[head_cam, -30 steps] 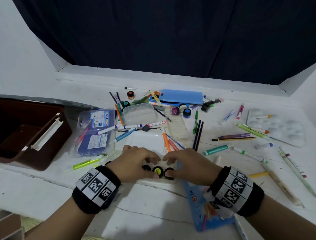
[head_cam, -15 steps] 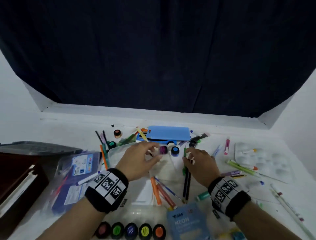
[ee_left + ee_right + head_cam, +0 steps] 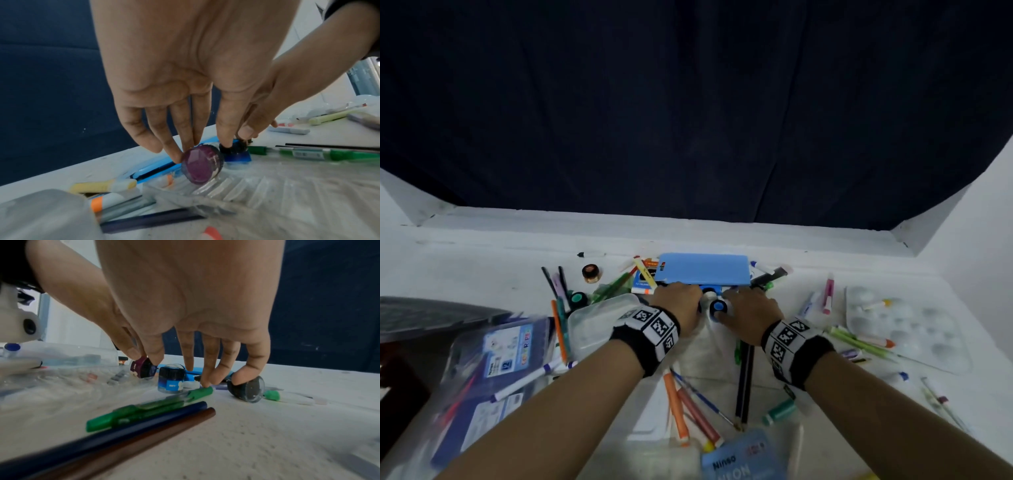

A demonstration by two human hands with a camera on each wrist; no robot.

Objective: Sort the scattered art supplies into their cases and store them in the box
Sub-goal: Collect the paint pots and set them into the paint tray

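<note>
Small paint pots stand in front of the blue case [image 3: 705,272]. My left hand [image 3: 697,303] pinches a purple pot [image 3: 202,164] between fingertips and thumb and holds it tilted on clear plastic. The same purple pot [image 3: 144,368] shows in the right wrist view. My right hand [image 3: 729,310] hovers fingers-down beside it. An upright blue pot [image 3: 171,381] stands between its thumb and index, with no clear grip. Its little finger rests on a black pot [image 3: 246,389] lying tipped. Its middle fingertips touch the end of a green pen [image 3: 148,410].
Pens, markers and pencils [image 3: 744,377] lie scattered around my arms. A clear case [image 3: 599,318] and a marker pack [image 3: 500,359] sit left, the dark box [image 3: 397,387] at the far left, and a white palette [image 3: 904,325] right. A dark curtain hangs behind.
Both hands left the row of pots near the front edge and reached forward to the pots by the blue case. My left hand took hold of the purple pot. The view tilted up.
</note>
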